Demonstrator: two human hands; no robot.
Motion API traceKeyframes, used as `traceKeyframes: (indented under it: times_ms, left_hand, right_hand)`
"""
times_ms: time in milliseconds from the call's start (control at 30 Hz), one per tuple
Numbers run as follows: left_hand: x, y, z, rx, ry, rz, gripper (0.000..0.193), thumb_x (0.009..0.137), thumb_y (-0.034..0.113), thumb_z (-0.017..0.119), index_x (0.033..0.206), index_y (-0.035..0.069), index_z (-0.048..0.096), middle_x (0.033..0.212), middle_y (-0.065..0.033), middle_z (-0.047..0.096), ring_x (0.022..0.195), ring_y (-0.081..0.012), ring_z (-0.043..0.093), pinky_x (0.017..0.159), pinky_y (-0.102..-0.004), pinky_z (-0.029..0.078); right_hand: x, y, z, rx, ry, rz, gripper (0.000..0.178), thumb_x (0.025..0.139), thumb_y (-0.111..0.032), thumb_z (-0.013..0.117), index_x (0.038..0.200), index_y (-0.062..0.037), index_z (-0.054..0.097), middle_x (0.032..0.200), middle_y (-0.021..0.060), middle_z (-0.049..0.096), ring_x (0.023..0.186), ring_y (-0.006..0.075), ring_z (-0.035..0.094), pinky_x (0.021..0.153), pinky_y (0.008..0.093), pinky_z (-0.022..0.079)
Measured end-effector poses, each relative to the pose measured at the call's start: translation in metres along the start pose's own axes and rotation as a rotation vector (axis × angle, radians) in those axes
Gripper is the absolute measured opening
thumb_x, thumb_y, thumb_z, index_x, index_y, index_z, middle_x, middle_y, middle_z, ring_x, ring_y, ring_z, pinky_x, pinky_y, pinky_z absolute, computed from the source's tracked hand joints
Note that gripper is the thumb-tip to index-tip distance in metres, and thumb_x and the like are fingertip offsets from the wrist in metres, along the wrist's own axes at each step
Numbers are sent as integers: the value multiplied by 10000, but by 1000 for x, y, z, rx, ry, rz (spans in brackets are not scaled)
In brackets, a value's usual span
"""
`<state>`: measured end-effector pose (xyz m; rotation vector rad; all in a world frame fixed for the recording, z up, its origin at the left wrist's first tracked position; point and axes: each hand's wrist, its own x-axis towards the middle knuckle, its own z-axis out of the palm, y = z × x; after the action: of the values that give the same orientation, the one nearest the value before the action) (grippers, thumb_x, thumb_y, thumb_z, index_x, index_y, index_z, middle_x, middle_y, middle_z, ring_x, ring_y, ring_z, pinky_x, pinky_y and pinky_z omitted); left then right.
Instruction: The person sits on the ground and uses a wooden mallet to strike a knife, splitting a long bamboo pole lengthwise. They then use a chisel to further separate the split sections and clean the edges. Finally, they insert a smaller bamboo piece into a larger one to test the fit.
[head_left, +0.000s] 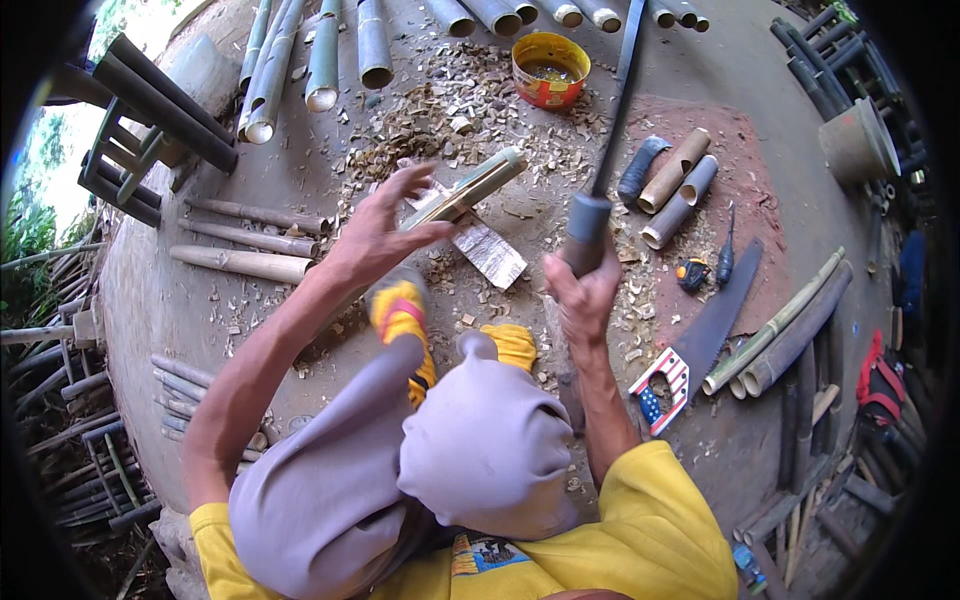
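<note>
The left hand [378, 222] has its fingers wide, with the thumb well apart, at the near end of a split bamboo [490, 178]; whether they touch it, I cannot tell. The right hand [585, 295] is closed around the dark handle of a long knife [607, 142], and its blade points towards twelve o'clock. The bamboo lies at two o'clock from the left hand – across a pale board [490, 252]. From the right hand, two cut tubes [663, 184] lie between one and two o'clock, a tape measure [691, 274] at three and a saw [717, 312] at four. A red and yellow bowl [548, 94] stands farther away, at twelve – near scattered chips [460, 125]. At nine o'clock from the left hand lie three poles [243, 238].
</note>
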<state>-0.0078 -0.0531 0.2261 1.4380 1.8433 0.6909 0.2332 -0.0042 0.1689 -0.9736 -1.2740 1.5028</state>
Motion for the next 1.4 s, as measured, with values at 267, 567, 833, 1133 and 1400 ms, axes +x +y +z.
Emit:
traceKeyframes:
  times_ms: [267, 567, 833, 1133, 1400]
  left_hand:
    - [-27, -233, 33, 379, -114, -416, 659, 606, 262, 769, 1165, 9, 528, 961, -192, 640, 925, -299, 621, 847, -356, 482]
    - [-39, -116, -107, -617, 493, -125, 395, 781, 298, 684, 1013, -4, 580, 854, -91, 623, 712, -172, 605, 653, -324, 517]
    - [-84, -172, -44, -1399, 859, -361, 368, 795, 263, 719, 1071, 77, 560, 1024, -85, 556, 989, -247, 543, 869, -455, 518]
    - [-101, -198, 137, -1891, 1219, -781, 552, 740, 230, 785, 1161, 17, 500, 1217, -140, 520, 1157, -307, 499, 1000, -481, 440]
    - [-112, -140, 111, -1759, 345, -745, 731, 777, 382, 709, 1305, 3, 375, 1251, -227, 468, 1154, -342, 497, 1017, -444, 409]
  right_hand:
    - [-55, 54, -48, -100, 242, 131, 217, 797, -39, 638, 935, -10, 472, 659, 29, 532, 479, 103, 511, 431, 251, 430]
    - [-69, 66, -47, -427, 181, 169, 266, 788, -167, 690, 871, -17, 486, 601, 18, 513, 460, 106, 500, 437, 268, 409]
    - [-70, 73, -18, -557, 148, 140, 389, 726, -225, 690, 969, 5, 491, 789, 126, 550, 695, 263, 559, 644, 387, 449]
    - [-71, 76, 1, -692, 11, 69, 468, 682, -97, 686, 1062, 24, 440, 931, 182, 535, 821, 280, 552, 757, 399, 448]
    - [-53, 73, 52, -610, -105, -79, 484, 722, -129, 765, 1064, 1, 447, 898, 189, 613, 782, 282, 645, 676, 366, 516]
